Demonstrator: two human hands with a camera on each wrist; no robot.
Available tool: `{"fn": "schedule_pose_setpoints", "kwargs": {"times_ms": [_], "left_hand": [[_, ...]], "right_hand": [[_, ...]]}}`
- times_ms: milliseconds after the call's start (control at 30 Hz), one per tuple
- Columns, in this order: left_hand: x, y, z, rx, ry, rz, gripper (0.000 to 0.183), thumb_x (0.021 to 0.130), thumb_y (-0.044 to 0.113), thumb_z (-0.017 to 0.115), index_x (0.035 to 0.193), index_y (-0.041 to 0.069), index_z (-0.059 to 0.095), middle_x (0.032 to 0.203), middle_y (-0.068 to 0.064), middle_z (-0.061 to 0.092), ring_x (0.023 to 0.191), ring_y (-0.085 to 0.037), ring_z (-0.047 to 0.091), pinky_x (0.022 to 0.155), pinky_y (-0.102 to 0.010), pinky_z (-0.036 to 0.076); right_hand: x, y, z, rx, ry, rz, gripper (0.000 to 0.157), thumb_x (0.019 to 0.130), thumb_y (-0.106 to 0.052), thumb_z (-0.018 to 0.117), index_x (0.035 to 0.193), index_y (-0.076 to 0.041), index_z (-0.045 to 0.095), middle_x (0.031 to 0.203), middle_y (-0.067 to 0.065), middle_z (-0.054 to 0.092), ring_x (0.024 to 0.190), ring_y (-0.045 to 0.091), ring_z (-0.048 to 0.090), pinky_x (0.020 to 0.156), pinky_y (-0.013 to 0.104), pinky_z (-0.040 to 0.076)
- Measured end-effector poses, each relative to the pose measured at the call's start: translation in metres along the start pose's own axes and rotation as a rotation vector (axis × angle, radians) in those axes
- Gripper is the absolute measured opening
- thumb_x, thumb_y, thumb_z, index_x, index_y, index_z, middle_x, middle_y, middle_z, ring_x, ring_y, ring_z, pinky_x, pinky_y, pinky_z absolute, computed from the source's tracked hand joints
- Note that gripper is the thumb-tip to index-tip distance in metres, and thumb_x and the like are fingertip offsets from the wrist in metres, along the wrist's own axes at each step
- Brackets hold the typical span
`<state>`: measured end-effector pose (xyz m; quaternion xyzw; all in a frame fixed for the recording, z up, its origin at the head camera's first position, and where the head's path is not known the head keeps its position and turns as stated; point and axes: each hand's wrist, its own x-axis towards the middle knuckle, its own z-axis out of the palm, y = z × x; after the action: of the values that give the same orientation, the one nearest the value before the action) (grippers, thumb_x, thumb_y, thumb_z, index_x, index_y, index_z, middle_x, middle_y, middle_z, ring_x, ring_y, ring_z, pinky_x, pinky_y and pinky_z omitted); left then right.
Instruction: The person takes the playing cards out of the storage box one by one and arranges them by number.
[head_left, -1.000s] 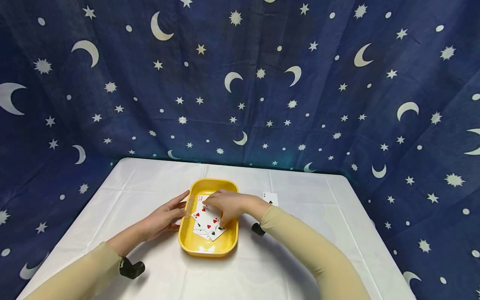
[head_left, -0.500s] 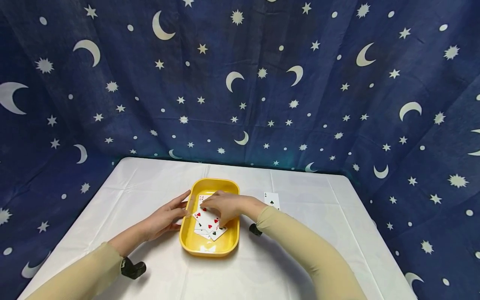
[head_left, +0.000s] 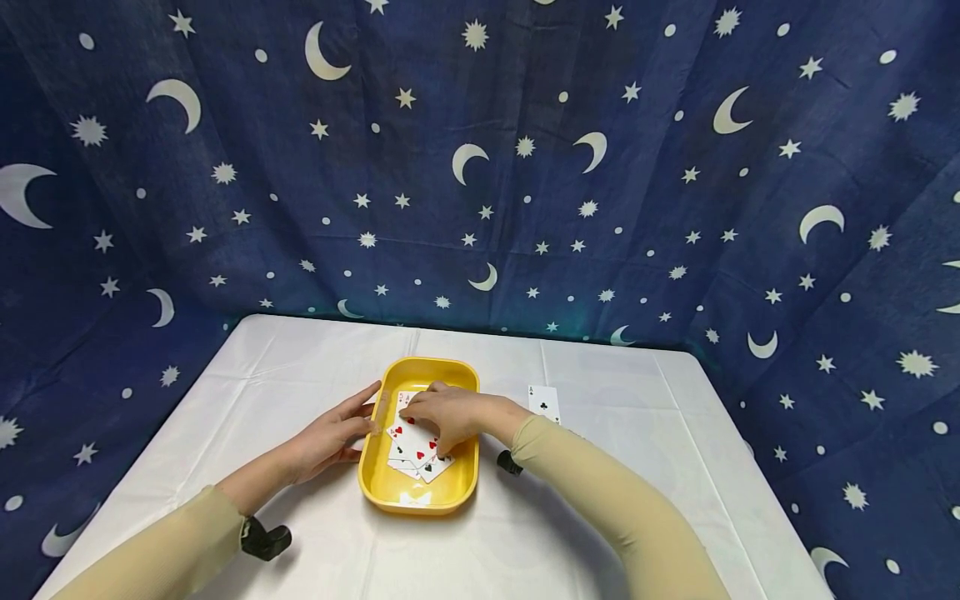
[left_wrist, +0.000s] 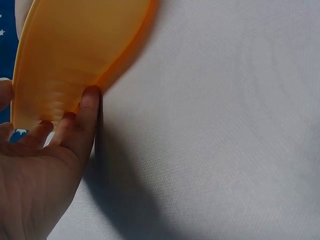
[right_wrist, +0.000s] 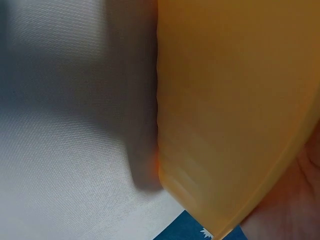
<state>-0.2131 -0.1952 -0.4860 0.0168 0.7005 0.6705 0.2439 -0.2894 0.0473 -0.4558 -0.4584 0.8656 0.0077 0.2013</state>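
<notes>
A yellow tray (head_left: 416,505) stands on the table with several overlapping playing cards (head_left: 405,465) inside. My left hand (head_left: 327,437) holds the tray's left side. In the left wrist view, the fingers of the left hand (left_wrist: 47,165) lie against the outer wall, with the thumb at the rim. My right hand (head_left: 453,414) reaches over the right rim, its curled fingers and thumb gripping a heart card (head_left: 412,437) on top of the pile. Part of that card is hidden beneath the hand. The right wrist view shows mostly the tray's outer wall (right_wrist: 230,110), with part of the palm (right_wrist: 285,200) beyond the rim.
An ace of clubs (head_left: 543,403) lies on the white tablecloth (head_left: 315,350) right of the tray, partly behind my right forearm. A dark blue curtain (head_left: 420,275) with moons and stars hangs behind the table. Black wrist devices (head_left: 265,539) are on both wrists.
The right fingers and the top heart card have shifted very slightly in the tray. The view has moved a touch. My left hand and the tray keep their places.
</notes>
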Motion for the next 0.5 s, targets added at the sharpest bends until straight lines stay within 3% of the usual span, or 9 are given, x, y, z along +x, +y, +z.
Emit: {"fn": "schedule_pose_setpoints", "kwargs": {"times_ms": [500], "left_hand": [[0.0008, -0.0021, 0.0011, -0.015, 0.007, 0.004, 0.074, 0.103, 0.015, 0.054, 0.166, 0.031, 0.018, 0.164, -0.019, 0.027, 0.135, -0.035, 0.049, 0.095, -0.042, 0.055]], "right_hand": [[-0.0026, -0.0010, -0.0013, -0.023, 0.036, -0.003, 0.077, 0.074, -0.040, 0.091, 0.143, -0.026, 0.059, 0.145, -0.008, 0.052, 0.126, 0.017, 0.041, 0.106, 0.026, 0.037]]}}
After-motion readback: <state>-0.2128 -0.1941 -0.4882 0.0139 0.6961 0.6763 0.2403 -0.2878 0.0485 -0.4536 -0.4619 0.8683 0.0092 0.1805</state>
